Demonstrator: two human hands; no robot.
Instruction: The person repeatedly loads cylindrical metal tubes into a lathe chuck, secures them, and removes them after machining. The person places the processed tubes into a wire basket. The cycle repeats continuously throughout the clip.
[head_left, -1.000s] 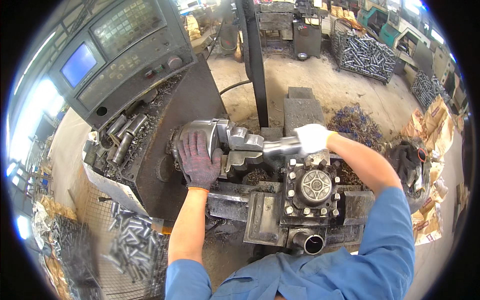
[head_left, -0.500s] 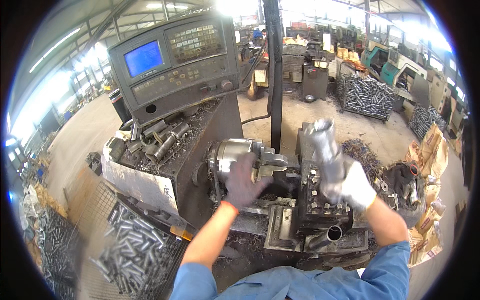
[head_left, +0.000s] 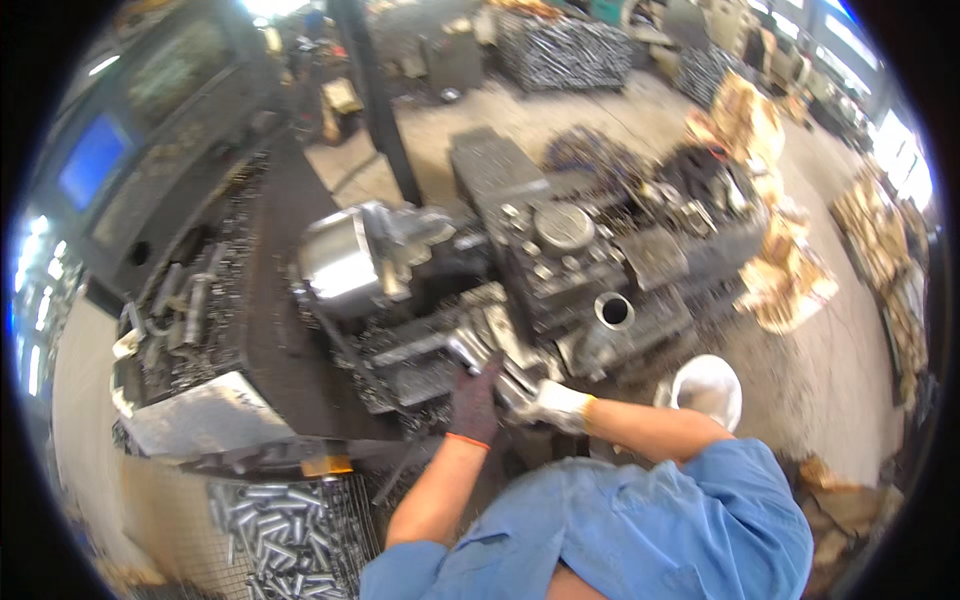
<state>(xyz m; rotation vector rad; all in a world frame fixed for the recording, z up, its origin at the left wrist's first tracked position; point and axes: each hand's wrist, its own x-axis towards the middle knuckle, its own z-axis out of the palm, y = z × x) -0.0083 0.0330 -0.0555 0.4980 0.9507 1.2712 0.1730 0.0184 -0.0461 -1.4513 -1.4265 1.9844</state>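
A shiny metal tube [head_left: 514,382] is held in front of the lathe, close to my body, lying tilted with its far end up and to the left. My left hand [head_left: 476,408], in a dark glove, is closed around its middle. My right hand [head_left: 560,406], in a white glove, grips the near end, its fingers partly hidden. Beyond them is the bare, shiny chuck [head_left: 342,258] with its jaws [head_left: 415,240] pointing right. The dark tool post [head_left: 560,265] stands to the right of the chuck.
A hollow sleeve [head_left: 613,312] points up beside the tool post. A white bucket [head_left: 728,392] stands at right, brown paper sacks [head_left: 790,290] behind. Metal tubes fill a mesh bin [head_left: 345,515] at lower left. The control panel's blue screen [head_left: 92,165] is at far left.
My right hand has brought the metal tube down from above the tool post toward my body. My left hand has left the chuck and closed on the tube. The view has swung right and down.
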